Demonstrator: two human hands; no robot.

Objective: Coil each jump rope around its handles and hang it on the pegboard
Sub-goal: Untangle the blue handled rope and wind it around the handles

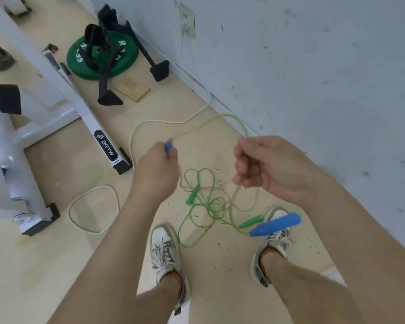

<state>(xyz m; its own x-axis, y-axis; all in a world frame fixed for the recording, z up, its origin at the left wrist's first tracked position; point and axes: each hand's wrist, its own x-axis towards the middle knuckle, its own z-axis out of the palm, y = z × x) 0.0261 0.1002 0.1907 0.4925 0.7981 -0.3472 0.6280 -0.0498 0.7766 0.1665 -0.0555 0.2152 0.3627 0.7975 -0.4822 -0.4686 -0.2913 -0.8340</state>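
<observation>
**Blue-handled jump rope.** The pale yellow cord (232,115) is held off the floor between both hands. The left grip (158,170) is clenched round one blue handle (168,147), whose tip protrudes above the fingers. From that handle the cord arcs up toward the wall (313,66) and descends into the right grip (262,163), which pinches the cord in curled fingers. Below the right grip the cord drops in loose loops to the second blue handle (275,224). That handle appears to hang free just above the right shoe (278,242), though contact cannot be confirmed.

**Green jump rope.** The green cord (199,169) lies tangled on the floor (56,265) between the two shoes, partly overlapped by the yellow loops. One green handle (192,194) lies within the tangle. The other green handle (251,221) lies just beside the second blue handle.

**Surroundings.** The left shoe (164,249) stands near the tangle. A white cable (159,121) trails along the floor from a wall outlet (186,21). A white machine frame (89,122) and a green weight plate (80,59) stand further left.
</observation>
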